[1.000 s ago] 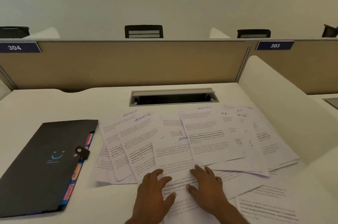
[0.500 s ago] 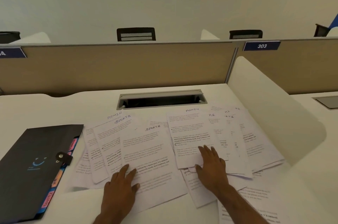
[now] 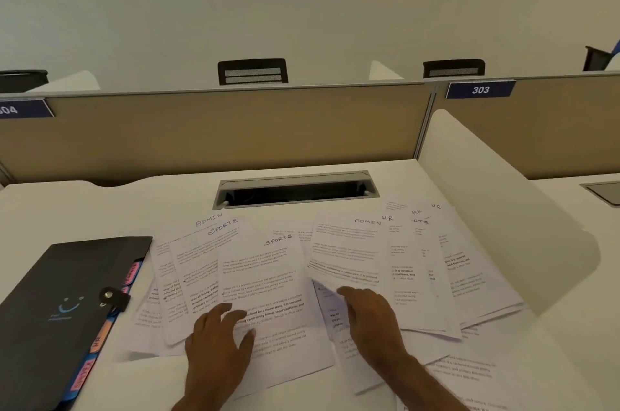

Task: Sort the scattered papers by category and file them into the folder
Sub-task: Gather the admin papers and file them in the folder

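Currently your left hand presses flat on a SPORTS sheet at lower centre, while your right hand, fingers loosely curled, lifts an ADMIN sheet by its near edge. Expect light, limp, slippery papers: pinch one free corner. The shut folder lies lower left on the bench.

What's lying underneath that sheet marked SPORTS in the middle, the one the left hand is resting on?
Other printed sheets poke out from under the middle SPORTS sheet along its edges. The left hand rests on it. What lies beneath its centre is covered.
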`<state>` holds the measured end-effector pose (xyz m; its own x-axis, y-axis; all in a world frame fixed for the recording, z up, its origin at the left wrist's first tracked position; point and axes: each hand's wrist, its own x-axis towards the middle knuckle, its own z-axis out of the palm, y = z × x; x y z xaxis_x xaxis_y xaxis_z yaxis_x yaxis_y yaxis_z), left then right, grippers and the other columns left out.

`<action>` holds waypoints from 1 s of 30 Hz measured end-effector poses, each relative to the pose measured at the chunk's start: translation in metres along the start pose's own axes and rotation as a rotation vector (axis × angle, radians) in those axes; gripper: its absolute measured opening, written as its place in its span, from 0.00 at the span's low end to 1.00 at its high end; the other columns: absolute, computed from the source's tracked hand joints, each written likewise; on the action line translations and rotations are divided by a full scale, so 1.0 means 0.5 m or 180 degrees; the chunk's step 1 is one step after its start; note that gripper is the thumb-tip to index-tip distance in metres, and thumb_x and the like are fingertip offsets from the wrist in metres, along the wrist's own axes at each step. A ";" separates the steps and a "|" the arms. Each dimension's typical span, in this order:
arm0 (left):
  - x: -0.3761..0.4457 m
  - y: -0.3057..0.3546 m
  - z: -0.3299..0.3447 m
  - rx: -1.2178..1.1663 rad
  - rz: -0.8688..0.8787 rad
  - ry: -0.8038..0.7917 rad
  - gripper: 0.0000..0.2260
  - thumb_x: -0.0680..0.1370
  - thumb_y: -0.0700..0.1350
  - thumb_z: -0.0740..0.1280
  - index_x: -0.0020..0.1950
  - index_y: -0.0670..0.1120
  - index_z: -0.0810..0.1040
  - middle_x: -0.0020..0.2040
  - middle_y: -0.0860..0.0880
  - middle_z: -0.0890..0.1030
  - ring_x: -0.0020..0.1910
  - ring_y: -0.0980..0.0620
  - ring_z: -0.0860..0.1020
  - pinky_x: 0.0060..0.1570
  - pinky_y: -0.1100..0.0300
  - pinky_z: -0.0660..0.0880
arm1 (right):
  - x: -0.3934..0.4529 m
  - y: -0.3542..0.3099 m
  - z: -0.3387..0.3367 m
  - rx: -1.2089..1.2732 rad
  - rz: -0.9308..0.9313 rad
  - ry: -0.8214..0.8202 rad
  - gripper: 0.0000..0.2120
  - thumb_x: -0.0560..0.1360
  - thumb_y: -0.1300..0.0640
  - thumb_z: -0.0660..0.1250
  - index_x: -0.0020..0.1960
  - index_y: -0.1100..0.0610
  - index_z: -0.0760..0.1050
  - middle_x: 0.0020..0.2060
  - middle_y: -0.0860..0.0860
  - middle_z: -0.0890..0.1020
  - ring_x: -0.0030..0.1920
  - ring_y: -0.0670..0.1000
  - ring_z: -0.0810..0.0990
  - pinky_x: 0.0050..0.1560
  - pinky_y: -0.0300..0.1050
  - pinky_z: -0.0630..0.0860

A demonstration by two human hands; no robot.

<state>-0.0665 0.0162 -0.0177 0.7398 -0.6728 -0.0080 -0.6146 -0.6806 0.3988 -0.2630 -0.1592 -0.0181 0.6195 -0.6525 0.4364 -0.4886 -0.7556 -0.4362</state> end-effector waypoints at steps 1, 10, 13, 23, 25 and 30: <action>0.001 0.010 -0.003 -0.0441 -0.0032 0.0114 0.16 0.74 0.57 0.69 0.59 0.54 0.78 0.63 0.52 0.77 0.64 0.48 0.73 0.63 0.49 0.69 | 0.001 -0.013 -0.001 0.0103 -0.0141 0.0000 0.09 0.70 0.62 0.69 0.48 0.53 0.80 0.37 0.47 0.83 0.36 0.48 0.81 0.37 0.41 0.79; 0.024 0.103 -0.093 -0.4605 -0.1452 -0.1216 0.09 0.79 0.43 0.65 0.58 0.51 0.78 0.51 0.43 0.85 0.51 0.36 0.83 0.51 0.39 0.79 | -0.019 -0.114 0.001 0.0294 -0.1409 -0.0288 0.15 0.71 0.61 0.69 0.56 0.48 0.75 0.46 0.43 0.83 0.48 0.44 0.78 0.48 0.36 0.65; 0.032 0.079 -0.071 -0.4063 -0.1475 -0.1174 0.16 0.78 0.33 0.64 0.63 0.46 0.76 0.55 0.44 0.84 0.53 0.38 0.81 0.51 0.42 0.79 | -0.034 -0.107 0.005 0.0251 -0.1390 -0.0557 0.13 0.73 0.58 0.68 0.56 0.47 0.75 0.47 0.41 0.82 0.50 0.44 0.77 0.49 0.38 0.68; 0.029 0.024 -0.067 -0.3944 -0.1480 -0.0353 0.16 0.76 0.35 0.68 0.61 0.49 0.75 0.53 0.48 0.81 0.55 0.42 0.78 0.59 0.43 0.74 | -0.062 -0.057 -0.022 0.1081 0.0646 -0.0851 0.25 0.70 0.28 0.55 0.60 0.38 0.72 0.56 0.33 0.75 0.57 0.35 0.71 0.60 0.28 0.63; 0.028 0.015 -0.070 -0.3903 -0.1476 -0.0396 0.15 0.76 0.36 0.69 0.60 0.50 0.75 0.54 0.47 0.81 0.56 0.40 0.78 0.60 0.40 0.74 | -0.046 -0.058 -0.018 0.1605 0.1298 -0.0529 0.15 0.72 0.37 0.66 0.55 0.41 0.74 0.53 0.37 0.79 0.56 0.38 0.76 0.57 0.34 0.72; 0.015 0.006 -0.070 -0.3839 -0.1235 -0.0841 0.16 0.74 0.40 0.72 0.62 0.49 0.77 0.57 0.48 0.83 0.56 0.44 0.81 0.55 0.45 0.78 | 0.021 -0.070 -0.038 0.3053 0.2575 -0.0890 0.14 0.76 0.44 0.66 0.58 0.50 0.76 0.51 0.48 0.84 0.50 0.53 0.84 0.47 0.46 0.82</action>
<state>-0.0532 0.0191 0.0154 0.6520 -0.6221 -0.4334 0.3625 -0.2463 0.8988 -0.2513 -0.1408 0.0166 0.5196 -0.7818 -0.3448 -0.2210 0.2668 -0.9381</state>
